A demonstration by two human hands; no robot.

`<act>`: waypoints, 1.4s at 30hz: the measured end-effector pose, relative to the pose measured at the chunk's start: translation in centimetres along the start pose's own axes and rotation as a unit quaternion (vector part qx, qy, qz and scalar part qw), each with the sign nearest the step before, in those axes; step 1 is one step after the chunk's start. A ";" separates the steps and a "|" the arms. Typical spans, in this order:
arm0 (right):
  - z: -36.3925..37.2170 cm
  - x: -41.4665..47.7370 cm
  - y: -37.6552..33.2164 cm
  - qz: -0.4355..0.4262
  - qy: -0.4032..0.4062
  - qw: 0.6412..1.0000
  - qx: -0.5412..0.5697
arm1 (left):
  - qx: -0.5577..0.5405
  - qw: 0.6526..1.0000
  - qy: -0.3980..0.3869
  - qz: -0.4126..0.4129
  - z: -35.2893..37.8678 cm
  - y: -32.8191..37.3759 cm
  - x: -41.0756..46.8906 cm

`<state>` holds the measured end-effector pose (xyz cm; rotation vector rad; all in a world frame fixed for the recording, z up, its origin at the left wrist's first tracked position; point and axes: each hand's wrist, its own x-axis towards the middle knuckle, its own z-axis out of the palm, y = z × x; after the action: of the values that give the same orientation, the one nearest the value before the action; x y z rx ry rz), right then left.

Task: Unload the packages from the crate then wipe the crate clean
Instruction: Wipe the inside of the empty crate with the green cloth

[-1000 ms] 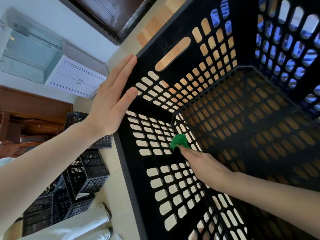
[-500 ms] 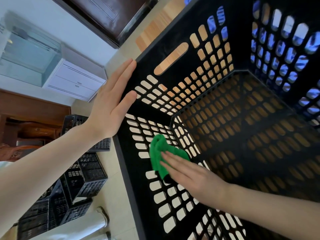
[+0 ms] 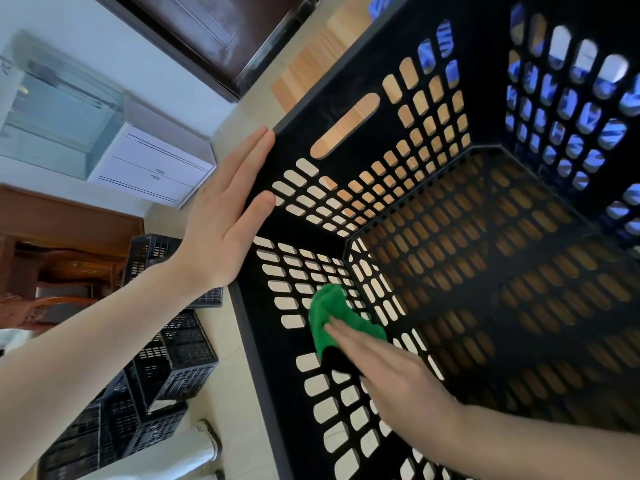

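Note:
A large black perforated crate point(image 3: 491, 57) fills the right of the view and is seen from above; nothing lies inside it. My left hand point(image 3: 225, 220) lies flat with straight fingers against the outside of the crate's corner rim. My right hand point(image 3: 388, 372) is inside the crate, its straight fingers pressing a green cloth point(image 3: 332, 315) against the near left inner wall. Part of the cloth is hidden under my fingers.
Several black crates point(image 3: 166, 358) are stacked on the tiled floor at lower left. A white cabinet point(image 3: 156, 168) with a glass tank point(image 3: 59, 109) stands by the wall, beside brown wooden furniture point(image 3: 65, 237). A wooden surface point(image 3: 311, 64) shows beyond the crate.
My right hand drew the cloth from the inner corner back along the near wall, and the cloth spread out from a small wad. My left hand stayed on the rim.

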<state>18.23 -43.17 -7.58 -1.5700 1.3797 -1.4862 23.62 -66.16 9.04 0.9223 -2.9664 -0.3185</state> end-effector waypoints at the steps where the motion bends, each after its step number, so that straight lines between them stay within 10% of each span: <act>1: -0.1 0.5 -1.2 -0.020 0.004 1.000 0.020 | 0.001 1.000 -0.001 0.003 0.0 0.0 0.0; 8: 0.2 0.8 -1.0 -0.107 -0.035 0.993 -0.027 | 0.000 1.000 0.000 0.010 0.0 -0.2 0.0; 13: 0.4 -3.0 6.5 0.030 -0.143 0.972 -0.182 | -0.002 1.000 0.000 -0.004 0.1 -0.1 0.0; 19: 0.4 -1.5 4.4 0.147 -0.079 0.986 0.030 | -0.002 1.000 0.000 -0.004 0.1 -0.2 0.0; 30: 0.8 3.8 2.1 -0.070 -0.044 0.995 -0.049 | -0.007 1.000 0.005 0.005 0.1 -0.2 -0.1; 42: 2.5 6.3 7.8 0.243 -0.024 0.969 -0.035 | -0.012 1.000 0.010 -0.001 0.1 -0.1 0.0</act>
<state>17.43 -52.00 -12.90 -1.1794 1.6545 -1.1040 23.68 -66.21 8.96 0.9204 -2.9369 -0.3426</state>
